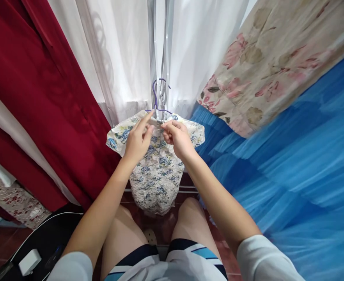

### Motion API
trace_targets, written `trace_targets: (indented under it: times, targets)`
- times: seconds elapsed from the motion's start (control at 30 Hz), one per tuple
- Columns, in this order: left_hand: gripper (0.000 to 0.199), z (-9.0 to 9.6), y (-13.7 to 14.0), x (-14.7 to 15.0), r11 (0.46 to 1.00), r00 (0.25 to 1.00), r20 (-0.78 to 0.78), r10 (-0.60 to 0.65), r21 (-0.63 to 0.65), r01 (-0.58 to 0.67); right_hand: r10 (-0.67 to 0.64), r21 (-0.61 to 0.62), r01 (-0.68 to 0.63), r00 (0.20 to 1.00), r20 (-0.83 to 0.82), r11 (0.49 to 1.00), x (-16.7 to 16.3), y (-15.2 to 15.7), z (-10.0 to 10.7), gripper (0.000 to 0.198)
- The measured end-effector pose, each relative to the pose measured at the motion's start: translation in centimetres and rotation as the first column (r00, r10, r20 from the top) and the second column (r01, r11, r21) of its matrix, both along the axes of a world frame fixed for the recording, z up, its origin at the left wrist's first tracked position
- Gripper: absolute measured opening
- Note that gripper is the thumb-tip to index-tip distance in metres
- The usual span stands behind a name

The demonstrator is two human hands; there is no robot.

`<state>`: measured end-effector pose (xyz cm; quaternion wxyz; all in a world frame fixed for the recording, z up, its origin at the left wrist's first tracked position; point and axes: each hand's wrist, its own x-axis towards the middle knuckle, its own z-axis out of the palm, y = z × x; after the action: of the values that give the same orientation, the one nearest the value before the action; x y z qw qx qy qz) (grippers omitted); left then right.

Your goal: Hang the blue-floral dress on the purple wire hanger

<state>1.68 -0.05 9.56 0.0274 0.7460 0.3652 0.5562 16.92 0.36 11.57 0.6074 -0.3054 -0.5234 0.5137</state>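
A short-sleeved white floral blouse with blue and yellow flowers hangs in front of me on a purple hanger. My right hand is closed in a pinch on the blouse at the middle of its neckline. The small spot between thumb and forefinger is mostly covered by the fingers. On the other side of the neckline, my left hand has its fingers extended and thumb apart, over the front of the blouse, gripping nothing. The hanger's hook is beside hanging pale straps.
Red cloth hangs on the left and white curtains behind. To the right are a beige floral fabric and layered blue tulle. A black round surface at lower left bears a white box.
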Motion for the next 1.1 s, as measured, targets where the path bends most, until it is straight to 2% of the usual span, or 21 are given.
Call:
trace_targets:
  times: [0.03, 0.1, 0.2, 0.3, 0.4, 0.5, 0.6, 0.73, 0.87, 0.93, 1.0, 1.03, 1.1]
  targets:
    - [0.026, 1.0, 0.9, 0.4, 0.999, 0.999, -0.041, 0.004, 0.033, -0.002, -0.027, 0.031, 0.026, 0.999, 0.017, 0.999, -0.1, 0.1, -0.2, 0.010]
    - [0.013, 1.9, 2.0, 1.1, 0.998, 0.997, -0.075, 0.004, 0.066, 0.001, -0.116, 0.126, 0.109, 0.992, 0.045, 0.986, -0.3, 0.2, -1.0, 0.014]
    - [0.011, 1.5, 2.1, 1.4, 1.000, 0.999, -0.017, -0.028, 0.009, 0.028, -0.209, 0.259, 0.191, 0.977, 0.042, 0.947, -0.7, 0.2, -2.9, 0.018]
    - [0.011, 1.0, 1.3, 0.8, 0.996, 0.998, 0.020, -0.062, -0.069, 0.063, -0.145, 0.281, 0.140, 0.989, -0.002, 0.949, -1.1, 0.6, -4.6, 0.021]
    - [0.011, 1.6, 0.7, 0.1, 0.994, 0.995, -0.071, -0.071, -0.092, 0.064, -0.066, 0.244, 0.075, 0.997, -0.048, 0.967, -1.4, 1.2, -5.1, 0.023]
    - [0.014, 2.5, 0.3, 0.0, 0.999, 0.983, -0.180, -0.035, -0.037, 0.029, -0.020, 0.234, 0.029, 0.999, -0.041, 0.972, -1.5, 1.7, -4.6, 0.024]
    - [0.018, 2.8, 0.1, 0.5, 0.999, 0.977, -0.213, -0.002, 0.032, 0.009, 0.005, 0.257, 0.013, 0.998, -0.068, 0.966, -1.5, 2.1, -4.0, 0.027]
    - [0.020, 2.4, 0.2, 1.1, 0.998, 0.996, -0.085, 0.017, 0.066, -0.011, -0.035, 0.246, 0.043, 0.999, -0.035, 0.968, -1.4, 2.6, -4.7, 0.025]
    - [0.020, 2.8, 1.8, -1.5, 0.990, 0.971, 0.229, 0.063, 0.106, -0.089, -0.123, 0.186, 0.097, 0.984, 0.131, 0.978, -0.5, 2.2, -6.9, 0.024]
    - [0.020, 3.0, 3.2, -4.3, 0.980, 0.909, 0.406, 0.095, 0.122, -0.157, -0.109, 0.152, 0.079, 0.974, 0.196, 0.985, 0.4, 1.3, -7.8, 0.024]
    - [0.021, 2.6, 4.7, -7.4, 0.976, 0.787, 0.606, 0.119, 0.073, -0.205, -0.077, 0.126, 0.049, 0.969, 0.233, 0.991, 1.1, 0.3, -8.4, 0.024]
    - [0.021, 2.0, 5.3, -8.8, 0.981, 0.677, 0.724, 0.137, -0.006, -0.192, -0.059, 0.119, 0.030, 0.967, 0.246, 0.992, 1.5, -0.3, -8.6, 0.024]
    - [0.023, 0.2, 6.1, -10.8, 0.973, 0.397, 0.890, 0.225, -0.222, -0.054, -0.013, 0.107, -0.016, 0.965, 0.262, 0.994, 2.0, -1.1, -9.3, 0.023]
